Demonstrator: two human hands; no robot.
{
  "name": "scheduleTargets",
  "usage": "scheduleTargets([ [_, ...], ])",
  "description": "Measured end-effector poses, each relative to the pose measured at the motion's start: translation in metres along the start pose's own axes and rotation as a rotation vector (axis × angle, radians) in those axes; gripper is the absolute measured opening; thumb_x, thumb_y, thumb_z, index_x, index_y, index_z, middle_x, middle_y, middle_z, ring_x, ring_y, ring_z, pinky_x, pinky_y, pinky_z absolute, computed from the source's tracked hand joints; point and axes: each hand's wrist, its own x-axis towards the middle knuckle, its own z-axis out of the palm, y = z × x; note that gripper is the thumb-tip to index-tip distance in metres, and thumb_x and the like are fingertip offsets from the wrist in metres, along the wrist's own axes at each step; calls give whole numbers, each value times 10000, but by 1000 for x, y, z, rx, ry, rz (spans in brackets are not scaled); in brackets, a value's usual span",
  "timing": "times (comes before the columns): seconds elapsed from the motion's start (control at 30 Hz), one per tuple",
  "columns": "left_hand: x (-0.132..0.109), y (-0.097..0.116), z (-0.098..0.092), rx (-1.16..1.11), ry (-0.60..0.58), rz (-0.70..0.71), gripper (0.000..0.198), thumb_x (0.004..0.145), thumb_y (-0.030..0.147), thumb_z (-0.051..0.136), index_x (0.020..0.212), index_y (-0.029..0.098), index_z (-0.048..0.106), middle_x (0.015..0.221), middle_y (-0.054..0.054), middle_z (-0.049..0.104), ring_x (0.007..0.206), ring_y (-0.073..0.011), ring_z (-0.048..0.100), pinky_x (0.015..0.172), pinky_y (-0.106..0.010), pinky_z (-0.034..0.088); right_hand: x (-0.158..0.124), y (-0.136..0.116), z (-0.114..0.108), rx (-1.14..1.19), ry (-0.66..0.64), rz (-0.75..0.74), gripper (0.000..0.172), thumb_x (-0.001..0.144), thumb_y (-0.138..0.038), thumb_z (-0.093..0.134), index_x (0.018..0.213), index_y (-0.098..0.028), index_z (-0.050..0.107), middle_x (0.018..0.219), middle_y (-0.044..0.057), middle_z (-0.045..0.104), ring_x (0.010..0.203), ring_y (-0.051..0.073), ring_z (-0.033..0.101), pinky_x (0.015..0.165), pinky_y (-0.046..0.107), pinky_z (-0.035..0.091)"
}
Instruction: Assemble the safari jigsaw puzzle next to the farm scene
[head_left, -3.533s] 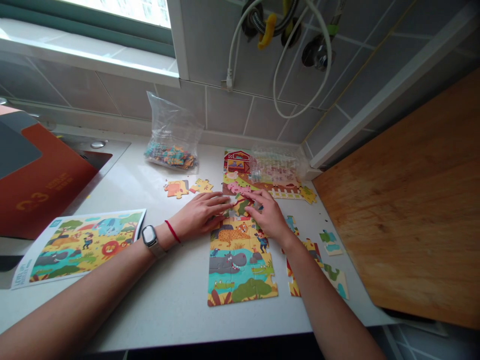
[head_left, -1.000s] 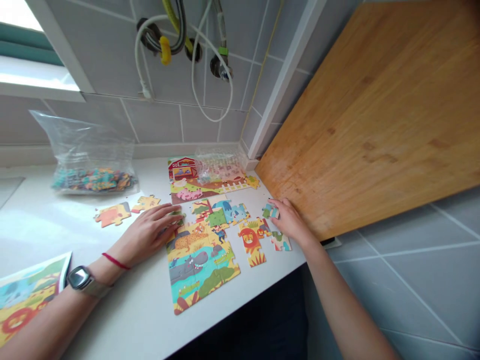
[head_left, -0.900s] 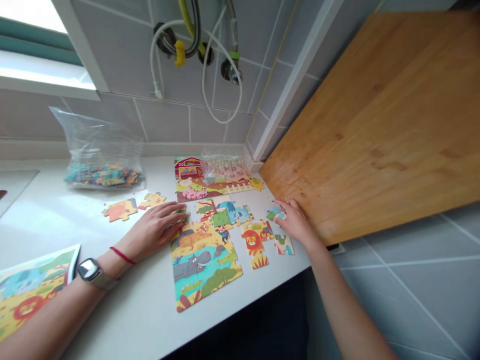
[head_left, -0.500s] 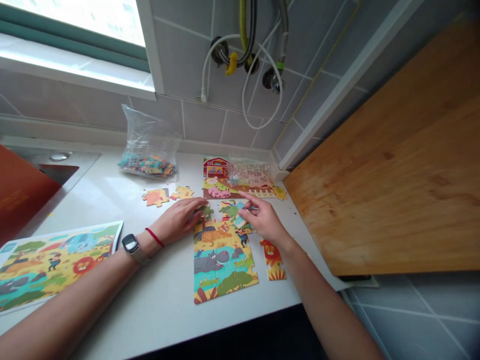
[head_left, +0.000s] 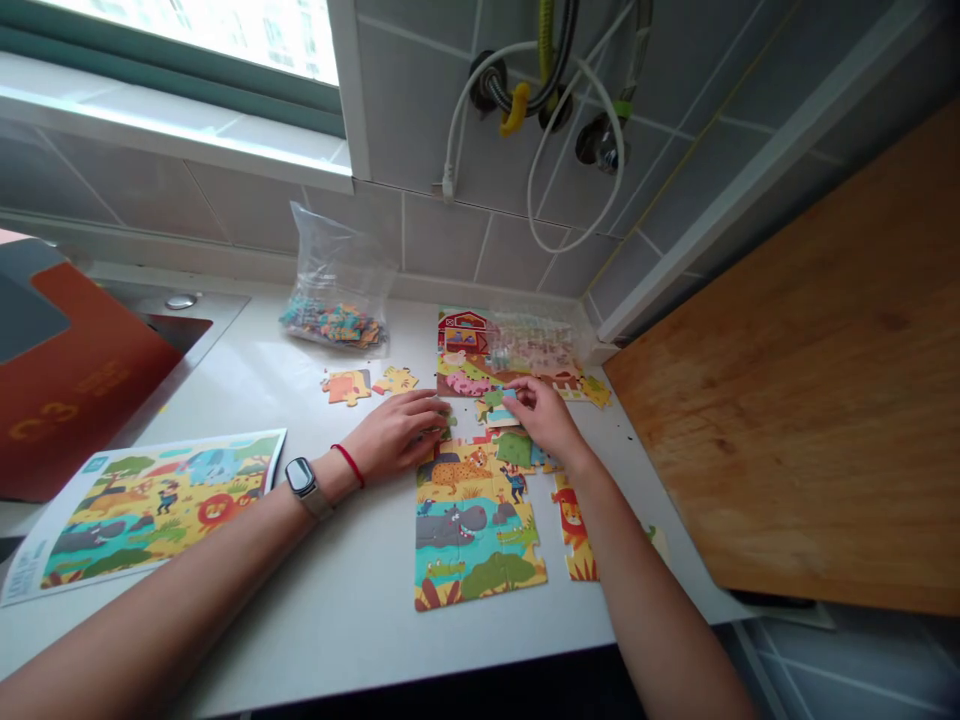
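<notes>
From my head camera, my right hand pinches a green and pale-blue piece between thumb and fingers, over the upper part of the puzzle. My left hand lies palm down, its fingers loosely stretched out and slightly bent, with the tips at a green piece along the puzzle's upper left edge; a watch and a red cord ring that wrist. The puzzle lies flat on the white counter, its cheetah, hippo and crocodiles joined below my hands. Just right of it, the lion pieces run partly behind my right forearm. Beyond my left hand, two loose pieces lie near a clear bag of more pieces. Beyond my right hand, clear plastic covers part of the farm puzzle. The picture sheet lies to my left, near the orange box, and a wooden board stands at my right.
</notes>
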Motion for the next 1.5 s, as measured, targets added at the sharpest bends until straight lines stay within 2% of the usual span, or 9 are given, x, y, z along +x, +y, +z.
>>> scheduleTargets([
  [0.17,2,10,1,12,-43,44,259,1028,307,541,1167,245,750,1414,-96,677,1403,-340,551,1104,-583,529,3,3,-17,187,200,2,399,773,-520,800,989,-221,648,753,-18,631,712,171,599,692,295,498],
  [0.37,1,13,4,12,-54,52,268,1014,358,592,1203,270,759,1438,-95,658,1406,-355,540,1119,-583,516,-6,-14,12,354,52,39,408,752,-522,843,982,-233,669,768,-18,626,714,156,590,648,265,507],
  [0.53,1,13,4,18,-50,50,278,1015,370,595,1218,268,756,1429,-106,655,1401,-362,539,1104,-583,529,-10,-25,19,670,10,208,478,681,-503,908,995,-254,648,801,-45,607,677,124,579,583,241,553],
  [0.73,0,13,5,30,-16,35,292,1014,425,621,1210,262,764,1499,-145,578,1396,-381,539,1091,-610,527,-6,-21,11,882,114,355,513,616,-409,968,970,-269,623,827,-54,619,731,131,631,576,263,639],
  [1.03,-1,17,5,75,-170,56,336,1014,506,609,1258,317,741,1481,-103,620,1503,-405,427,1141,-655,431,-4,-10,18,763,180,286,472,671,-472,917,964,-269,608,863,-38,673,757,149,687,647,283,636],
  [1.13,1,22,-1,73,-141,85,285,1015,466,601,1187,311,767,1397,-100,677,1485,-394,454,1156,-663,393,-5,-9,21,594,156,225,430,708,-501,879,988,-251,669,778,-35,666,667,140,643,593,264,578],
  [1.3,4,33,-11,-48,-41,196,201,967,312,596,890,267,777,1293,-35,759,1431,-328,534,1205,-609,358,-7,-8,27,348,5,74,350,785,-503,806,979,-214,774,752,19,718,671,169,646,612,281,531],
  [1.4,5,45,-11,-184,-36,222,165,933,258,601,863,245,751,1235,-40,787,1354,-293,612,1188,-557,420,-7,-8,28,355,-32,90,361,808,-514,784,1003,-209,788,764,26,737,630,159,632,572,274,515],
  [1.5,6,55,-11,-297,-37,232,184,959,226,570,862,220,726,990,-75,813,1093,-236,732,969,-421,587,-9,-7,29,319,-93,111,361,812,-487,776,1019,-192,788,733,12,725,569,133,600,540,261,507],
])
